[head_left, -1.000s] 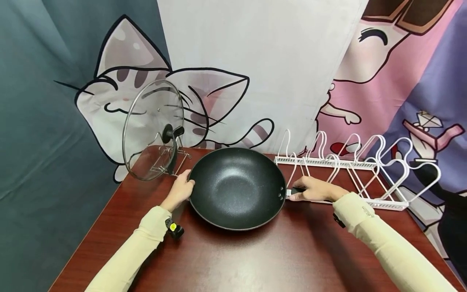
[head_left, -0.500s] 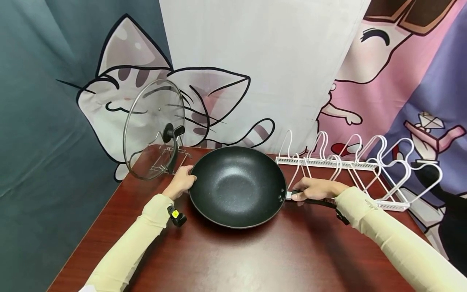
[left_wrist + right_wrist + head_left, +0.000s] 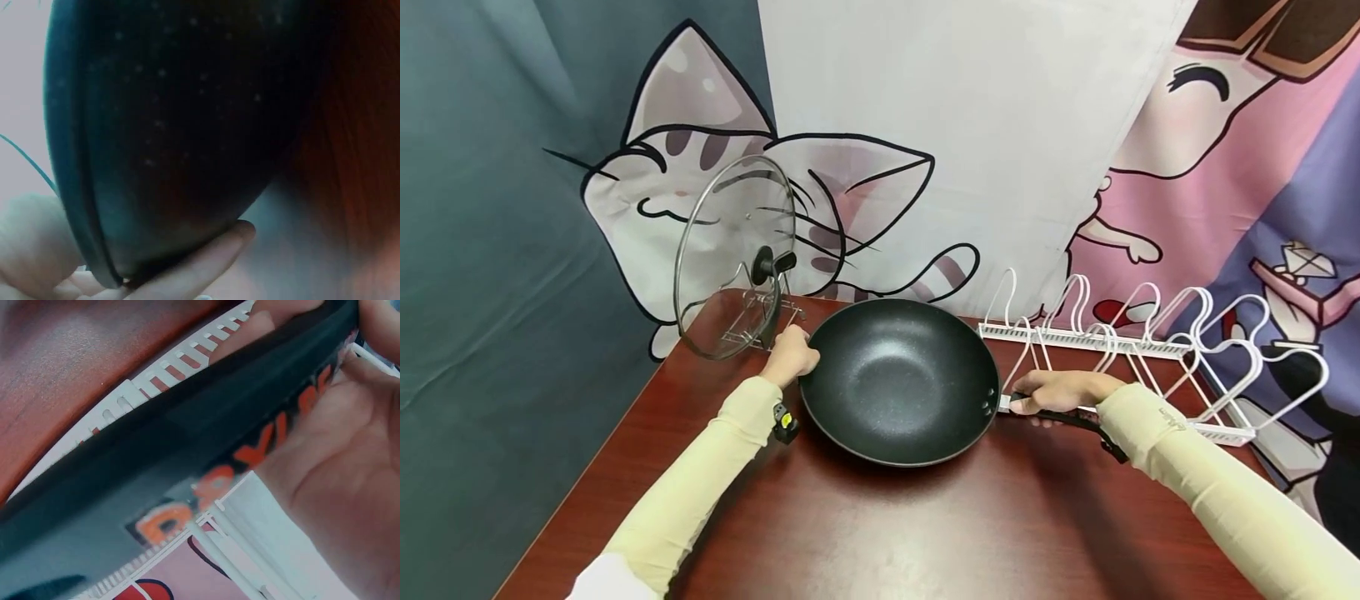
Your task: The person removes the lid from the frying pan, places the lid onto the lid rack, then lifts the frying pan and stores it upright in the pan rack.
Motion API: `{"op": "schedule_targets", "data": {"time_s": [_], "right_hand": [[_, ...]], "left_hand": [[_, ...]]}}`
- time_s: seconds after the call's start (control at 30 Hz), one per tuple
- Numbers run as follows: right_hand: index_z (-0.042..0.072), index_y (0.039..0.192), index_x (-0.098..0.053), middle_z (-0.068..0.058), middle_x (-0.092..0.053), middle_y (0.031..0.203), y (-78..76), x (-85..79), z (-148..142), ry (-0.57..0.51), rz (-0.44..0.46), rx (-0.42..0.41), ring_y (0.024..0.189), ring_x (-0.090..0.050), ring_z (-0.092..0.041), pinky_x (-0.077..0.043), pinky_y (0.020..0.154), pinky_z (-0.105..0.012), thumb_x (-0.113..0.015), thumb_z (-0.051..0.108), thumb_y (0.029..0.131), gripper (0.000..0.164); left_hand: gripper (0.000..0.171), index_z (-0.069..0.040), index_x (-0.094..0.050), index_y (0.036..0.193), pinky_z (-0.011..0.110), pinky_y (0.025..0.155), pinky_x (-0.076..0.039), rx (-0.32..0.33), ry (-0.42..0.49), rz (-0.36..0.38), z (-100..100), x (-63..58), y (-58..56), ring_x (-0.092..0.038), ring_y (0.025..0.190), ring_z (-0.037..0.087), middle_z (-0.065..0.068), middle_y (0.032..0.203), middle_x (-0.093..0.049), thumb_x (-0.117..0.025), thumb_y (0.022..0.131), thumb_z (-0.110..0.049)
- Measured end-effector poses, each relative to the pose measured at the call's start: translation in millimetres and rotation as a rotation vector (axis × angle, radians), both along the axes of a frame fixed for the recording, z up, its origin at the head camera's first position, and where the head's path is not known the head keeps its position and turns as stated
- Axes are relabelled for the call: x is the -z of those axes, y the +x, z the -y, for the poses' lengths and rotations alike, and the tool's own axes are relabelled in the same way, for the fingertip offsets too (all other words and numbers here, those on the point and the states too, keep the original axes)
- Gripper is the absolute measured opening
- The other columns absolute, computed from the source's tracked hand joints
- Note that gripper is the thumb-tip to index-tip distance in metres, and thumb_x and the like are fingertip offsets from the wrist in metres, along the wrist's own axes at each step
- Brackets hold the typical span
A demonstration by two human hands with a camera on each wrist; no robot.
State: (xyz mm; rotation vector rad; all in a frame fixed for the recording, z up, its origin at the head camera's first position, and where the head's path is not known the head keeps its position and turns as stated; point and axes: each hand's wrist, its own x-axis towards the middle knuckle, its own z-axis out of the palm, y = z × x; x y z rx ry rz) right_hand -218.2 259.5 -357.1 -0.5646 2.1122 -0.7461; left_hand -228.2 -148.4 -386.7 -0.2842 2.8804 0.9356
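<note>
A black wok (image 3: 901,383) sits at the middle of the table, its dark inside facing up and toward me. My left hand (image 3: 791,357) pinches its left rim. In the left wrist view the thumb lies by the rim and a finger (image 3: 200,265) lies along the outer wall (image 3: 169,125). On the other side my right hand (image 3: 1060,391) grips the black handle near its metal collar. Orange lettering shows on that handle (image 3: 144,456) in the right wrist view. Whether the wok's base touches the table is hidden.
Left of the wok, a glass lid (image 3: 730,258) with a black knob stands upright in a wire stand (image 3: 752,321). A white rack (image 3: 1082,337) with several looped dividers stands behind the right hand. The brown table (image 3: 880,533) ends at a cartoon-printed curtain (image 3: 970,125).
The head view has swung slightly left. My left hand has shifted a little farther back along the rim. More of the handle shows beneath my right hand.
</note>
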Motion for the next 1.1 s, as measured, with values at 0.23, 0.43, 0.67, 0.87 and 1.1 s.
{"op": "schedule_targets", "data": {"time_s": [0.23, 0.43, 0.67, 0.87, 1.1], "right_hand": [[0.001, 0.087, -0.055, -0.011, -0.054, 0.069, -1.1, -1.6, 1, 0.040, -0.020, -0.019, 0.057, -0.052, -0.019, -0.046, 0.055, -0.029, -0.051, 0.010, 0.094, 0.012], [0.002, 0.086, -0.055, -0.013, -0.055, 0.068, -2.2, -3.4, -1, 0.043, -0.058, -0.054, 0.056, -0.054, -0.021, -0.048, 0.057, -0.032, -0.054, 0.013, 0.093, 0.012], [0.002, 0.087, -0.056, -0.008, -0.055, 0.067, -2.4, -3.8, 1, 0.026, -0.048, -0.045, 0.056, -0.053, -0.020, -0.048, 0.055, -0.031, -0.054, 0.010, 0.092, 0.010], [0.001, 0.088, -0.056, -0.006, -0.054, 0.066, -2.7, -3.1, 3, 0.029, -0.007, -0.020, 0.056, -0.052, -0.018, -0.046, 0.053, -0.028, -0.052, 0.008, 0.092, 0.009], [0.001, 0.086, -0.055, -0.007, -0.054, 0.067, -1.8, -2.5, 4, 0.019, -0.016, -0.044, 0.056, -0.052, -0.019, -0.047, 0.055, -0.029, -0.053, 0.008, 0.092, 0.010]], "left_hand": [[0.012, 0.007, -0.056, 0.084, 0.027, 0.038, -0.038, -0.048, -0.020, 0.101, -8, -10.6, -12.8, -0.050, 0.052, 0.024, 0.018, 0.079, -0.053, -0.059, 0.076, 0.001], [0.034, 0.010, -0.056, 0.102, 0.028, 0.043, -0.035, -0.026, -0.101, 0.168, -13, -13.7, -23.5, -0.046, 0.067, 0.026, 0.019, 0.091, -0.049, -0.065, 0.069, 0.004], [0.035, 0.011, -0.049, 0.108, 0.026, 0.042, -0.041, 0.050, -0.046, 0.303, -8, -15.3, -29.9, -0.045, 0.057, 0.024, 0.021, 0.101, -0.045, -0.063, 0.075, 0.010], [0.042, 0.012, -0.048, 0.114, 0.026, 0.049, -0.042, 0.168, -0.124, 0.400, -5, -19.8, -36.1, -0.046, 0.064, 0.023, 0.019, 0.107, -0.043, -0.066, 0.076, 0.006], [0.030, 0.005, -0.064, 0.103, 0.029, 0.062, -0.048, 0.245, -0.362, 0.427, -6, 14.1, -76.6, -0.046, 0.093, 0.026, 0.020, 0.128, -0.041, -0.070, 0.073, 0.000]]}}
